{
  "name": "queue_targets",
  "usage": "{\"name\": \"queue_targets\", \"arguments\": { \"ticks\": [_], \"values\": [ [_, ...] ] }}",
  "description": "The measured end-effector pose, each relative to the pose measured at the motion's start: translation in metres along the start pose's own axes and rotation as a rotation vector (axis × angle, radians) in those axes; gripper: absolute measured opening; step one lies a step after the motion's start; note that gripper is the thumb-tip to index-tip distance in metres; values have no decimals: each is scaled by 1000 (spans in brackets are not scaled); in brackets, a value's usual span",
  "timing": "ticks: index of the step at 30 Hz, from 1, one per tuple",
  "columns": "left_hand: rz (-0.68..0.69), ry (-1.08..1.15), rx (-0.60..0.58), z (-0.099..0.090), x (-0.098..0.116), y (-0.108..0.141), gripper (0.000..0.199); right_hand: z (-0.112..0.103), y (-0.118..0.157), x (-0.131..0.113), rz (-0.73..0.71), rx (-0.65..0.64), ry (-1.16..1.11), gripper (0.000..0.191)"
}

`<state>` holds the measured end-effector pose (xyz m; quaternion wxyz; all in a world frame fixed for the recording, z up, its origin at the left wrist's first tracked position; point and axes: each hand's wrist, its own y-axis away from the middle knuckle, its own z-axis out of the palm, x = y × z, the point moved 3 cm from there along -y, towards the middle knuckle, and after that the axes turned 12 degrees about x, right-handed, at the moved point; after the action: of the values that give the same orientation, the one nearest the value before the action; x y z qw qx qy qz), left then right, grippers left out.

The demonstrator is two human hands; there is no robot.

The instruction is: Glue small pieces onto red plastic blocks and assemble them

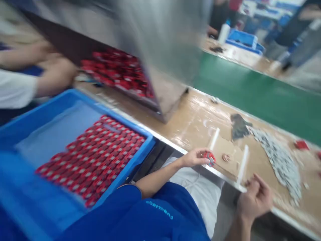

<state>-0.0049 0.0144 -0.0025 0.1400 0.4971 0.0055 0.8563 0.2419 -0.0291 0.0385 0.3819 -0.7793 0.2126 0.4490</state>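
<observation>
Head view: your left hand (194, 158) grasped a small red-and-silver cylindrical part (209, 158) above the tan cardboard-covered surface (190, 124); your right hand (254, 201) was open, empty. A loose fingertip grip could drop the part among the scattered grey-silver pieces (278, 157).

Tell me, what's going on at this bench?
A person at a workbench holds a small red part in their left hand. Their empty right hand is over the bench edge, near a piece of cardboard and a heap of small grey pieces. Beside them, a blue crate holds tight rows of red-and-white items. Another person's hands reach in at the left, near more red items under a metal hood.
</observation>
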Motion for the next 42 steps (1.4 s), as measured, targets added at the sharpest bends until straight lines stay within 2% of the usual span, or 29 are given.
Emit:
{"name": "queue_targets", "arguments": {
  "ticks": [1, 2, 3, 5, 8, 11, 13, 15, 18, 20, 23, 25, 27, 29, 32, 35, 38, 42],
  "values": [
    [9, 29, 16, -3, 5, 4, 62, 5, 4, -3, -10, -80, -32, 33],
    [25, 49, 41, -8, 11, 10, 64, 9, 8, -8, -34, -75, -78, 33],
    [48, 60, 74, -13, 18, 17, 64, 17, 13, -14, -54, -141, -117, 34],
    [112, 60, 161, -25, 33, 40, 63, 33, 25, -29, -102, -253, -220, 32],
    [201, 39, 281, -41, 50, 80, 59, 57, 41, -54, -176, -488, -329, 23],
    [241, -13, 402, -55, 53, 114, 58, 78, 47, -77, -295, -743, -295, 16],
    [250, -40, 472, -63, 51, 130, 58, 91, 40, -94, -361, -826, -261, 21],
    [235, -53, 516, -70, 47, 139, 57, 109, 22, -116, -414, -809, -230, 28],
    [188, -65, 536, -78, 46, 140, 56, 159, -18, -156, -695, -857, 1, 34],
    [159, -51, 514, -81, 47, 135, 57, 206, -51, -175, -780, -877, 330, 33],
    [133, -11, 474, -86, 50, 123, 60, 278, -90, -193, -767, -854, 504, 30],
    [123, -5, 465, -91, 50, 116, 61, 318, -103, -194, -749, -852, 597, 27],
    [114, -8, 464, -99, 49, 111, 61, 349, -108, -188, -726, -855, 680, 30],
    [105, -20, 476, -108, 48, 110, 61, 370, -108, -178, -697, -880, 749, 37],
    [107, -27, 531, -119, 49, 113, 60, 384, -103, -161, -649, -955, 821, 36],
    [104, -21, 573, -122, 53, 116, 58, 383, -96, -151, -609, -1017, 825, 34],
    [85, -65, 558, -119, 57, 113, 58, 368, -89, -150, -571, -1061, 743, 29],
    [141, -110, 509, -110, 60, 101, 61, 334, -87, -158, -493, -1067, 529, 15]
  ]
}}
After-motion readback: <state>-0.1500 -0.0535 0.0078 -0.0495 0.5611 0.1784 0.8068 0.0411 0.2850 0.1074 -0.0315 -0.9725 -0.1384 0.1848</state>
